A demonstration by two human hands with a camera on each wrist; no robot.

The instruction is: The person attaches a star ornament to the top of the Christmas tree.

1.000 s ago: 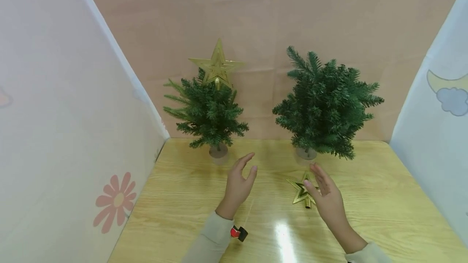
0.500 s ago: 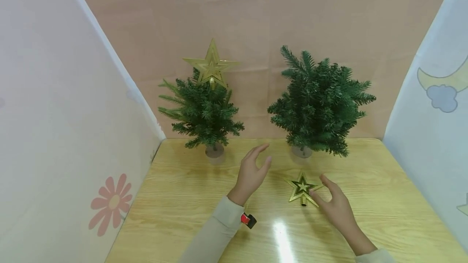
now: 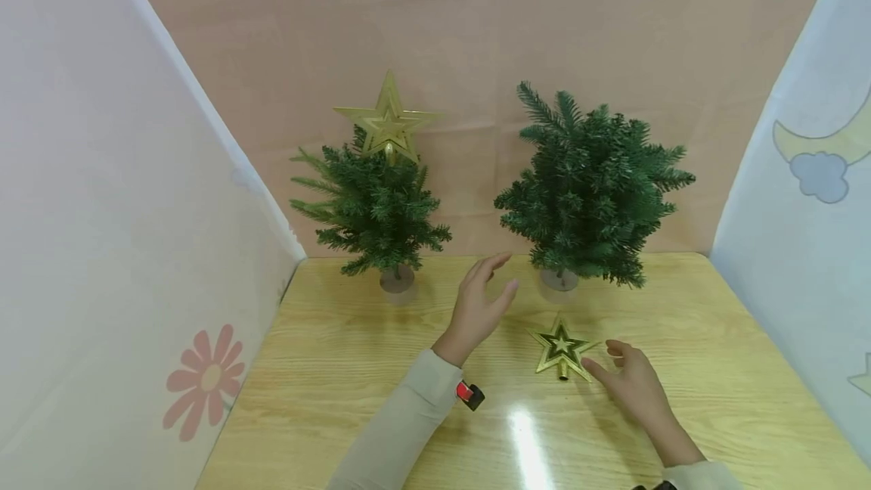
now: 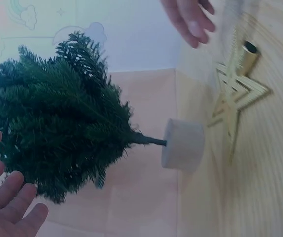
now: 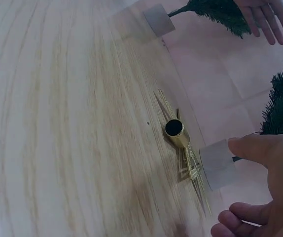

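Observation:
A gold star tree topper (image 3: pixel 561 346) with a hollow socket lies on the wooden table, in front of the right-hand small Christmas tree (image 3: pixel 592 187). My right hand (image 3: pixel 633 388) is at the star's right side, thumb and fingers parted around its right points, holding nothing. In the right wrist view the star's round socket (image 5: pixel 175 128) faces the camera. My left hand (image 3: pixel 478 312) hovers over the table left of the star, its fingers relaxed and apart. From the left wrist view, the tree's pale round base (image 4: pixel 183 144) stands beyond the star.
A smaller Christmas tree (image 3: pixel 384 210) stands at the back left, with a second gold star (image 3: pixel 389 123) upright on its top. Behind both trees hangs a pinkish cloth backdrop (image 3: pixel 469 36). Patterned white panels (image 3: pixel 136 248) flank the wooden table (image 3: pixel 327 369).
My left hand has moved right and farther forward over the table. The right hand has drawn back and lower, from over the star to its right side. The star stays on the table.

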